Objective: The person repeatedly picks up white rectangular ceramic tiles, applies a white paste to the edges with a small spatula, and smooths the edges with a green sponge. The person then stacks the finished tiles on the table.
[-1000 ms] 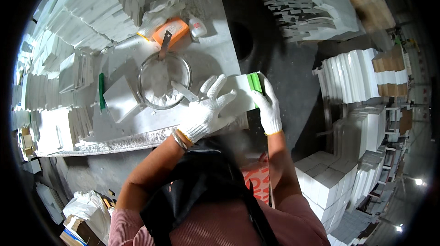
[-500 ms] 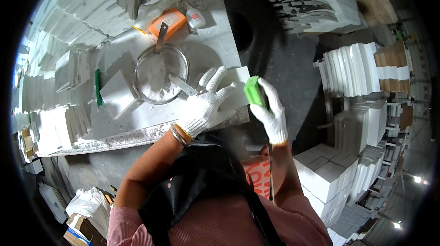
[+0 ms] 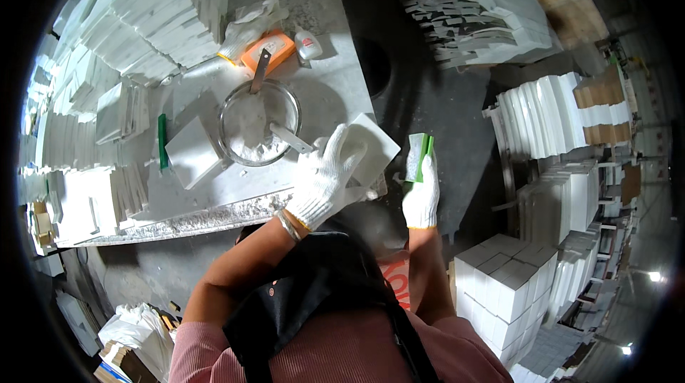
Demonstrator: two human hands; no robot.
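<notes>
My left hand [image 3: 322, 176], in a white knit glove, holds a flat white tile [image 3: 379, 146] at the table's right corner. Its fingers lie across the tile and the thumb is at the near edge; part of the tile is hidden under the hand. Off the table's edge, my gloved right hand [image 3: 422, 197] is closed around a green block [image 3: 418, 158] with a pale face, which looks like a sanding block. The block is apart from the tile. Left of my left hand stands a round metal bowl [image 3: 223, 139] of white powder or paste, with two putty knives [image 3: 262, 69] resting in it.
On the table [image 3: 335, 90] lie an orange box [image 3: 270, 51], a white squeeze bottle [image 3: 308, 45], a spare glove [image 3: 246, 33], a green strip [image 3: 163, 142] and another white tile [image 3: 194, 153]. Tile stacks [image 3: 146, 19] fill the left. White boxes [image 3: 499, 276] stand right of me.
The tile has turned, its right corner now jutting past the table's edge. My right hand has tilted the green block, so its pale face shows.
</notes>
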